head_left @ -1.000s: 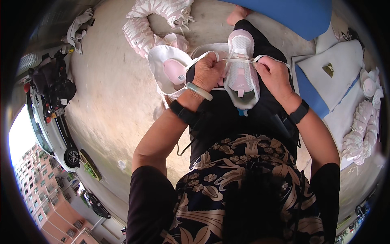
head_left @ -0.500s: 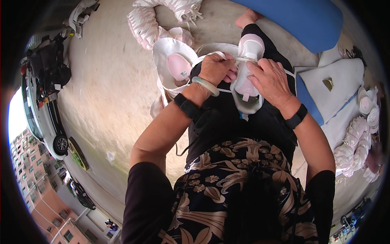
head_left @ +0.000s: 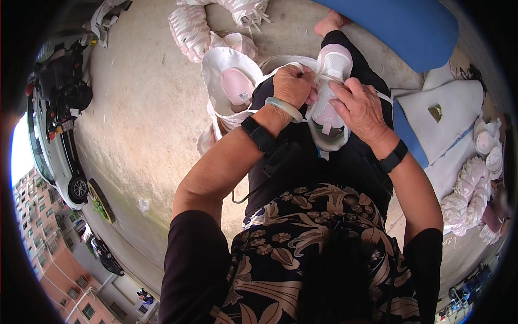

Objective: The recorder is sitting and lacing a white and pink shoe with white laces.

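Across my lap lies a white and pink sneaker upper (head_left: 334, 62), toe away from me and opening toward me. My left hand (head_left: 294, 86) is closed at its left edge, pinching a white shoelace (head_left: 325, 77) that runs over the upper. From the right, my right hand (head_left: 362, 110) rests on the upper with fingers curled and thumb pressed onto the lacing area; what its fingertips grip is hidden. Just left of my left hand sits a wide white fabric piece (head_left: 215, 67) with a pink insole-shaped pad (head_left: 237, 86) inside it. A white strap crosses my thighs.
Bundled pink and white uppers (head_left: 189, 32) lie on the concrete floor (head_left: 145, 124) ahead; another bundle (head_left: 468, 189) is at right. White sheets (head_left: 442, 108) and a blue curved surface (head_left: 399, 27) lie beyond my right hand. A motorbike (head_left: 62, 86) and white car (head_left: 51, 140) stand at left.
My left hand has shifted slightly right, closer to the upper. The lace stretch between both hands shows less now, and my right fingers have moved a little on the upper.
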Demonstrator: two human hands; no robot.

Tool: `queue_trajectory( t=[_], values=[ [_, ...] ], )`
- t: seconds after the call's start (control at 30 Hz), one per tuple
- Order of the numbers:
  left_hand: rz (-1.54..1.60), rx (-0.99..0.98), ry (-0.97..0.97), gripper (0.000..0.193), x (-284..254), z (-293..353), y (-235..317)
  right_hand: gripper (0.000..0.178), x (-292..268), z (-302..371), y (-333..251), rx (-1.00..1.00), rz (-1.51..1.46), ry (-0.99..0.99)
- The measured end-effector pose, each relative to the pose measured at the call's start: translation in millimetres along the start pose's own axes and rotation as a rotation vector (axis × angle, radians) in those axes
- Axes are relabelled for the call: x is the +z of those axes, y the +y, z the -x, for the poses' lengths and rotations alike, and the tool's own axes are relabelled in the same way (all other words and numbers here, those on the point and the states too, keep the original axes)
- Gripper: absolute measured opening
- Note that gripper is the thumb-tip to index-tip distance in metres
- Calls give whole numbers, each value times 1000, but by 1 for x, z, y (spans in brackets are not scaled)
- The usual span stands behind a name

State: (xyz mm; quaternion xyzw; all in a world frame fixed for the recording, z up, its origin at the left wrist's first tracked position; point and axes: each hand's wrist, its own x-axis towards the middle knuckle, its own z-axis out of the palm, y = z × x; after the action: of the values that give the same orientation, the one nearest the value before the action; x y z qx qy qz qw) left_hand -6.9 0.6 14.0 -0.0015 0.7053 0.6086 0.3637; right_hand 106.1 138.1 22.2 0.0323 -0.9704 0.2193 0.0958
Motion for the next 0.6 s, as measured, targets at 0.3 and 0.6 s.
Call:
queue_trajectory(
  t=[0.3, 0.6],
  values=[
    [-53, -36, 44, 11, 0, -2, 0, 40, 1, 1, 1, 7, 10, -24],
    [-22, -30, 70, 11, 2, 0, -1, 36, 4, 1, 2, 2, -1, 20]
  ],
)
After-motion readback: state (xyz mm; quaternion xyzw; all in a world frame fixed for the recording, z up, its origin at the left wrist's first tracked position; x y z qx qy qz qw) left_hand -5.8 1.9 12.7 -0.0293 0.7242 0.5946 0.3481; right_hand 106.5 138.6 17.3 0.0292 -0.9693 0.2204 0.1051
